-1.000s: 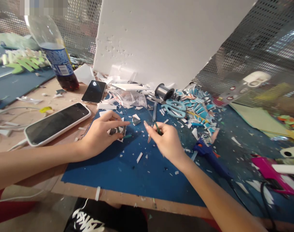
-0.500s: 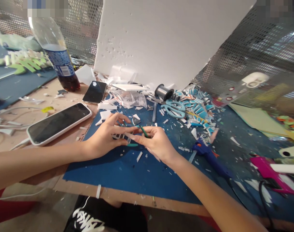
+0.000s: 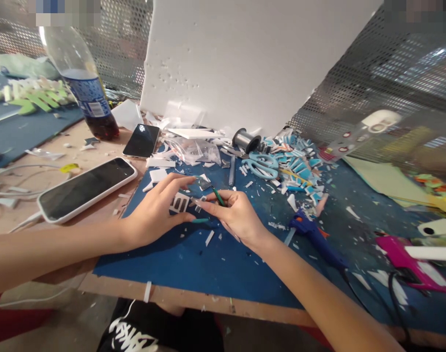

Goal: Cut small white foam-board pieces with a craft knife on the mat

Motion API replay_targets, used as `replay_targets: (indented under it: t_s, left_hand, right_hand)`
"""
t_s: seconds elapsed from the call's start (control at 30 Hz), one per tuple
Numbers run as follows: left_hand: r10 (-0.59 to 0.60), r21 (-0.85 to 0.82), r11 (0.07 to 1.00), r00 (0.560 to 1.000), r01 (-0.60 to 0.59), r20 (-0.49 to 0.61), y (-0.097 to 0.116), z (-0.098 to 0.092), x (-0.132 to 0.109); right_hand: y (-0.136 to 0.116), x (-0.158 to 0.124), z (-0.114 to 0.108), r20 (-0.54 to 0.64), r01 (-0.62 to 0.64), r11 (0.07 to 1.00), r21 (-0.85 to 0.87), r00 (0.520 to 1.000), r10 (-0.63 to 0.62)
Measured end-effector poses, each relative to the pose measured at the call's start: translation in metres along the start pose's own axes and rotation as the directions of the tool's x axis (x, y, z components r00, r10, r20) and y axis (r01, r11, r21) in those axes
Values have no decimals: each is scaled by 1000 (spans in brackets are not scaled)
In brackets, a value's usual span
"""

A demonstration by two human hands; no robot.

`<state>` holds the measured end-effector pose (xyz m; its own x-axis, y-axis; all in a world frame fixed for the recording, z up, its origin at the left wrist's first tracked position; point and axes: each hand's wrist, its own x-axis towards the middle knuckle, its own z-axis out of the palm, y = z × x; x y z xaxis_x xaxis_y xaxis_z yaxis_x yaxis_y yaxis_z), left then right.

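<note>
My left hand point(image 3: 160, 208) is over the blue mat point(image 3: 164, 261), thumb and fingers apart around a small white piece with dark slots point(image 3: 179, 202); whether it touches the piece is unclear. Long teal nails show at its fingertips. My right hand point(image 3: 235, 210) is closed on a slim green tool point(image 3: 218, 196), whose tip points up and left. A small white bit point(image 3: 200, 204) lies at the right fingertips, between the two hands. Near the tool's tip is a small greyish clear piece point(image 3: 203, 183).
Two phones point(image 3: 87, 188) and a cola bottle point(image 3: 93, 98) are on the left. Behind my hands are a wire spool point(image 3: 246, 140), blue scissors point(image 3: 261, 165) and blue-white scraps point(image 3: 299, 161). A blue glue gun point(image 3: 318, 239) and a pink tool point(image 3: 409, 264) lie right.
The fingers of my left hand have spread apart, and the slotted white piece shows more clearly between them. My right hand keeps its grip on the green tool. The view has shifted slightly.
</note>
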<state>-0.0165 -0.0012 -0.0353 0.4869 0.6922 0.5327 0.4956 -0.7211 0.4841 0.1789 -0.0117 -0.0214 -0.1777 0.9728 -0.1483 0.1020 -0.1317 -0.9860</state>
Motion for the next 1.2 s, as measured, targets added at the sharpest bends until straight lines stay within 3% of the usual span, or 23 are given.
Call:
replay_targets:
  t_s: [0.1,0.23,0.33,0.47,0.57,0.7,0.83,1.03,1.2]
  left_hand:
    - [77,149,986,997,-73,-24,3,0,-3]
    - [200,285,941,979,-182,-36,8,-2,-5]
    - [233,276,932,971,-236,44,10,-3,-4]
    - [210,304,915,956,-267,205,12,-3,-2]
    - [189,333,904,949,-268,251,14,0,0]
    - [82,397,910,990,-122,117,16,9,8]
    - [-2,376,927,1000,-9,28,17,20,22]
    - [3,334,943,1000,6,-25,13,29,31]
    - [74,268,962,996,-59,-45,7,31,29]
  right_hand:
    - [-1,3,-6,-13,-22,999,-39,1000,22]
    - [-1,11,-16,-221,-40,997,-61,975,26]
    - [1,16,-20,-288,-106,994,-26,953,94]
    - [2,18,-18,-284,-141,990,-19,950,130]
    - [0,17,-15,-265,-162,986,-28,953,149]
    - [-2,16,-14,-241,-183,982,-51,956,166]
    - [-4,15,-15,-216,-193,981,-2,958,188]
    - [-3,15,-17,-194,-217,974,60,955,224]
    - [-3,14,-17,-202,-218,974,65,953,227]
